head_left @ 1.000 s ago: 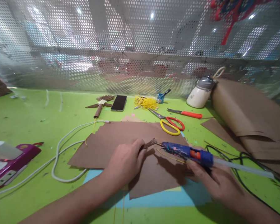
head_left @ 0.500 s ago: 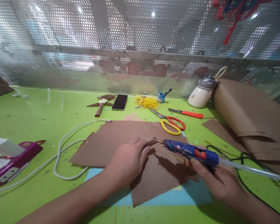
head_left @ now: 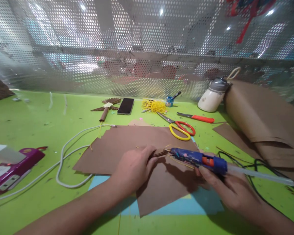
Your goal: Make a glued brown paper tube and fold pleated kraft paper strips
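Over the green worktop (head_left: pixel 80 111) I'm watching the left hand (head_left: pixel 136 166) pinching a thin brown piece (head_left: pixel 159 153) above brown paper (head_left: pixel 159 192), while the right hand (head_left: pixel 227 194) is gripping a glue gun (head_left: pixel 196 159), nozzle (head_left: pixel 168 150) at the piece's end, where slipping could burn the left.

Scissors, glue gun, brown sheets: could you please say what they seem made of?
Scissors: dull grey blades suggest metal; smooth bright loops, probably plastic.
Glue gun: smooth, smeared blue body, likely plastic.
Brown sheets: matte, thin edges; perhaps paper or card.

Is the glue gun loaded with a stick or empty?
Loaded: a translucent glue stick juts from the rear of the glue gun in the right hand.
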### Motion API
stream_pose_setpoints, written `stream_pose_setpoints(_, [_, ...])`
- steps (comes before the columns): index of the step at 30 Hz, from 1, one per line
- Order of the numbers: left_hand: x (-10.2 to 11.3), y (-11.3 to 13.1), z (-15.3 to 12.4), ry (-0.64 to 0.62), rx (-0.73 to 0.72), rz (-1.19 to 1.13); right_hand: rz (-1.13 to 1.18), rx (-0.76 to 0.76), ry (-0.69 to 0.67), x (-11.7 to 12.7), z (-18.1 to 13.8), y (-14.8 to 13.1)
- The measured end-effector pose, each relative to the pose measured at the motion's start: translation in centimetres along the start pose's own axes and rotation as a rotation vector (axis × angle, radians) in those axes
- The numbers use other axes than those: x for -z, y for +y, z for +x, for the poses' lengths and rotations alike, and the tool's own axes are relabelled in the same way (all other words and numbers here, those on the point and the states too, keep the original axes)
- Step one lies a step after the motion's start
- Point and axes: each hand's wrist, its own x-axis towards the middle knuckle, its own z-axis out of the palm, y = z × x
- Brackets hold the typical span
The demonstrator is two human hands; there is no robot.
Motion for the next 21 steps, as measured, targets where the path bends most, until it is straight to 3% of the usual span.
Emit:
stream_pose_setpoints(7, [-0.36,0.18,-0.19,0.042,-0.043,0.069,-0.088,0.009,0.004,-0.33,-0.2,0.09])
stream_pose_setpoints(16, [0.14,0.57,-0.49,-0.005,-0.055,-0.012,-0.098,0.084,0.055,-0.23,0.12,-0.07])
stream_pose_setpoints(21, [-0.13,0.24,-0.24,-0.001,-0.033,0.025,-0.107,0.055,0.01,-0.37,-0.39,0.42])
